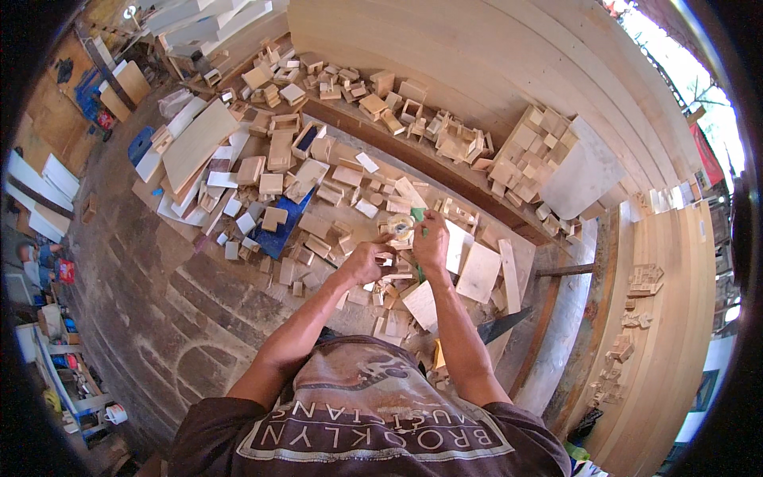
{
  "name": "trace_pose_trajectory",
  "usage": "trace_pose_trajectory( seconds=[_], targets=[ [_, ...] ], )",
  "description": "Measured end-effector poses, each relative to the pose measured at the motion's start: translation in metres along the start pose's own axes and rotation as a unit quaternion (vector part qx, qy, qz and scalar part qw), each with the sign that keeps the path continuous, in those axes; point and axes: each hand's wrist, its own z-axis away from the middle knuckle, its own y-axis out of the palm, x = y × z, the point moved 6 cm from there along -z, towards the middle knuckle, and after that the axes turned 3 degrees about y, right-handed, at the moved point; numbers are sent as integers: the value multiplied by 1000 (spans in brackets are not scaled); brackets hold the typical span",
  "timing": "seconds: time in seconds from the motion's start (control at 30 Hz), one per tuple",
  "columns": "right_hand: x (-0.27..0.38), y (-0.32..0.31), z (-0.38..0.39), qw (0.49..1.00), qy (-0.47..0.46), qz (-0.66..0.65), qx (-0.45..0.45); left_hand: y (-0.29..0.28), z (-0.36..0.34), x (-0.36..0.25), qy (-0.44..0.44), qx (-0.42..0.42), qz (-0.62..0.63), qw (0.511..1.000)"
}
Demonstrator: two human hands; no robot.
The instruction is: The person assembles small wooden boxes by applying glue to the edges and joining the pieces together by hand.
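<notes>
My left hand [367, 263] is closed, its fingertips at the near-left edge of a round, pale yellowish thing [400, 228] with a darker centre. It looks like a roll or a small dish; I cannot tell which. My right hand [431, 242] pinches a thin green piece [418, 214] at the far-right side of the round thing; its kind is not clear. Small wooden pieces lie just beneath both hands. Pale flat boards [479, 272] lie to the right of my right hand.
Many small wooden boxes and blocks [280, 149] cover the worktable, with a blue sheet [282, 226] among them. Larger boards [199, 143] are stacked at the left. A saw blade [504, 324] lies near my right forearm. Block stacks [532, 151] and long planks [493, 48] stand behind.
</notes>
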Motion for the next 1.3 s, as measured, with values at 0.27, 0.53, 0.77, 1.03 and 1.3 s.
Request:
trace_pose_trajectory(
  seconds=[0.27,0.53,0.77,1.03,1.3],
  targets=[
    [-16,-40,38,867,270,-416,41,-23,24,-8,-122,-101,391,907],
    [17,-34,75,687,317,-648,91,-27,45,-14,-106,-133,602,780],
    [41,-19,83,639,310,-683,170,-28,57,-32,-111,-80,606,784],
    [46,-17,90,648,314,-663,203,-26,67,-38,-98,-68,610,783],
    [45,-20,93,689,312,-619,212,-26,70,-39,-113,-63,599,790]
  ],
)
